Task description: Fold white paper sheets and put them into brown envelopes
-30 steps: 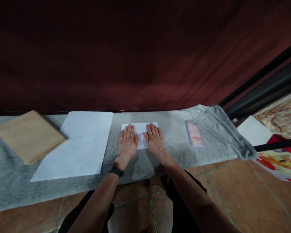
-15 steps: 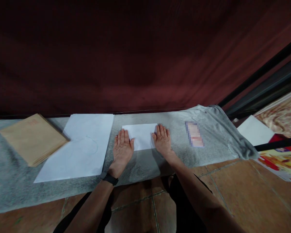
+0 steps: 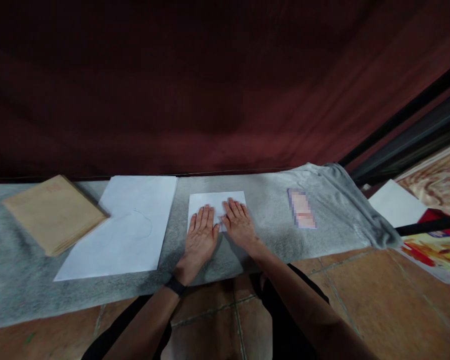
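Note:
A small white sheet of paper [image 3: 216, 198] lies on the grey cloth [image 3: 213, 265], its near part covered by both hands. My left hand [image 3: 202, 235] rests flat on its left half, fingers stretched away from me. On the right half, my right hand [image 3: 239, 223] also lies flat, its fingers angled a little leftward. The two thumbs come close together near the paper's front edge. Neither hand grips anything. Whether the paper is folded, I cannot tell.
To the left are large white paper sheets [image 3: 135, 225] and a stack of brown envelopes [image 3: 56, 212]. A blurred pinkish slip [image 3: 302, 208] lies to the right. Behind hangs a dark red curtain [image 3: 210, 100]; a black bar [image 3: 431, 224] and a colourful box [image 3: 442, 250] are at far right.
Both hands have moved inward from the side edges of the small paper onto its middle, closer to each other. The paper has stayed nearly in place.

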A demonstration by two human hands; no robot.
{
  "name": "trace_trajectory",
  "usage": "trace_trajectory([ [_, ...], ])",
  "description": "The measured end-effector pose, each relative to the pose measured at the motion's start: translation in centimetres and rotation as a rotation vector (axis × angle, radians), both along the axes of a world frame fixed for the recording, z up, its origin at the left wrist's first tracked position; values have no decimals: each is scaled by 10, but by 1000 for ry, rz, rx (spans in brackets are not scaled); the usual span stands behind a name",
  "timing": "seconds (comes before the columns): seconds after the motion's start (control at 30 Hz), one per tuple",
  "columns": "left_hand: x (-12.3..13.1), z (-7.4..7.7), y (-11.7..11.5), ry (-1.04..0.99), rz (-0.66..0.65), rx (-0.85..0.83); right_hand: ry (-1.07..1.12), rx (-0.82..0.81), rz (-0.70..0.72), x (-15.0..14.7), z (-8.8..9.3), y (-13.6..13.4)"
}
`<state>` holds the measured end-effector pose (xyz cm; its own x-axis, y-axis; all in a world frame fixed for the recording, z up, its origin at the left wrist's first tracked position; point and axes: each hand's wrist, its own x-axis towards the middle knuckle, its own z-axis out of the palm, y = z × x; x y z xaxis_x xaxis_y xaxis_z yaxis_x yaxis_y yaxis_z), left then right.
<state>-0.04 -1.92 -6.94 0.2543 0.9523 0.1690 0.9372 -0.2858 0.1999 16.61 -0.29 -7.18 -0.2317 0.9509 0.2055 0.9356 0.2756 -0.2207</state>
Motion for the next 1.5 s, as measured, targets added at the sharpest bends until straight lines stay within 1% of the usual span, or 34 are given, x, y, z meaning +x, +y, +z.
trace_trajectory([
  [0.17, -13, 1, 1, 1, 34, 39, -24, 40, -55, 13, -2, 0],
  [0.4, -25, 2, 2, 10, 86, 38, -44, 26, -113, 31, -1, 3],
  [0.53, -23, 4, 1, 1, 117, 46, -27, 19, -144, 29, 4, 3],
  [0.6, -17, 5, 1, -10, 95, 37, -13, 7, -120, 21, 7, 3],
  [0.77, 4, 5, -2, -7, -48, -9, 33, -59, 47, -7, 13, 2],
  [0.83, 9, 5, -2, 3, -67, -28, 29, -78, 75, -12, 12, 1],
  [0.9, 10, 4, -2, 7, -65, -36, 13, -72, 72, -11, 11, 2],
  [1.07, -2, 5, -1, 18, -36, -22, -22, -8, 4, 8, 4, 4],
  [1.23, -14, 8, -2, 52, -3, -40, -33, 12, -100, 27, 1, 6],
  [1.33, -16, 10, -2, 73, -3, -52, -26, -3, -155, 34, 6, 7],
  [1.5, -15, 11, -2, 76, -6, -50, 15, -87, -266, 36, 23, 10],
])
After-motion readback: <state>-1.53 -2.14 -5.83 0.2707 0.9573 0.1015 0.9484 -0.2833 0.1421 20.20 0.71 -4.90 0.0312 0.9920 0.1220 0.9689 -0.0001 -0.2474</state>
